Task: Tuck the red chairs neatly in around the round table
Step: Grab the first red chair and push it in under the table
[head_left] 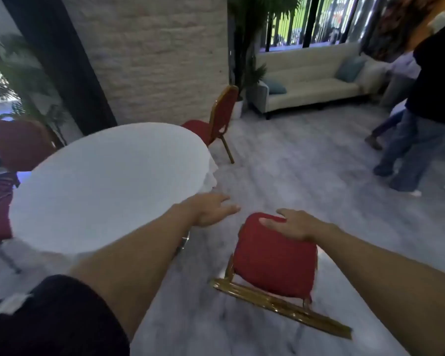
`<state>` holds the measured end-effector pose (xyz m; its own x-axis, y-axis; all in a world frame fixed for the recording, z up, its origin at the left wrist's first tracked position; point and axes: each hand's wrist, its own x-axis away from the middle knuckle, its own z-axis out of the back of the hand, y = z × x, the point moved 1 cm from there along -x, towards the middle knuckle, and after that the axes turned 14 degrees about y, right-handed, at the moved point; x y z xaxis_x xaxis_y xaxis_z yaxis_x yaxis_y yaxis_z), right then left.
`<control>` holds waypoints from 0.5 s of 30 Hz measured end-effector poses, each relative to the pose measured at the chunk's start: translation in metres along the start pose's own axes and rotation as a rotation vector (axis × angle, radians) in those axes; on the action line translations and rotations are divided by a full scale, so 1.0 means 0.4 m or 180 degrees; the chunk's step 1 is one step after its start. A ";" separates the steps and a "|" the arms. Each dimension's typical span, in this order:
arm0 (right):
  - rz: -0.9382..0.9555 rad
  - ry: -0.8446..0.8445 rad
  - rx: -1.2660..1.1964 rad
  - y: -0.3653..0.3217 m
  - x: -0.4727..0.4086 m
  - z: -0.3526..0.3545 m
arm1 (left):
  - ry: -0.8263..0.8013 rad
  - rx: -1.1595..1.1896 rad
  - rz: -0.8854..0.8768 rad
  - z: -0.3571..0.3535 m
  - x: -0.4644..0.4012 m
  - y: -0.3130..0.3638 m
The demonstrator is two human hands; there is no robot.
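The near chair is seen from above, just right of the round table and apart from its cloth edge, its gold frame toward the camera. The right hand is laid flat on the far edge of the red cushion — fingers spread and unclenched, fingertips on the fabric, nothing clasped. The left hand is held in the air between table and chair, fingers loosely open, touching neither. A second chair is tucked at the table's far side — a third at its left.
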<state>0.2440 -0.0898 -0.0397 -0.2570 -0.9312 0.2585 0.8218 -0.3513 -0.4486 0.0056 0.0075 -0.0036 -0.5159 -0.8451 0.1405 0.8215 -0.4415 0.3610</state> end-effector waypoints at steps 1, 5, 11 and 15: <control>-0.0069 -0.0086 0.0016 0.041 0.020 -0.034 | -0.0147 0.0110 -0.0076 -0.058 0.001 0.010; -0.0321 -0.0233 -0.0270 0.141 0.135 -0.135 | -0.0835 0.0372 -0.0317 -0.238 0.041 0.043; -0.0417 -0.0330 -0.0516 0.215 0.296 -0.251 | -0.1494 0.0546 -0.0567 -0.399 0.140 0.049; -0.0032 -0.0242 0.0155 0.224 0.329 -0.287 | -0.1378 0.0180 -0.0868 -0.418 0.155 0.048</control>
<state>0.2254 -0.2551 -0.1442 -0.2274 -0.9170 0.3277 0.8436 -0.3536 -0.4040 0.0300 -0.1040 -0.1419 -0.7728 -0.4937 0.3987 0.6346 -0.6014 0.4854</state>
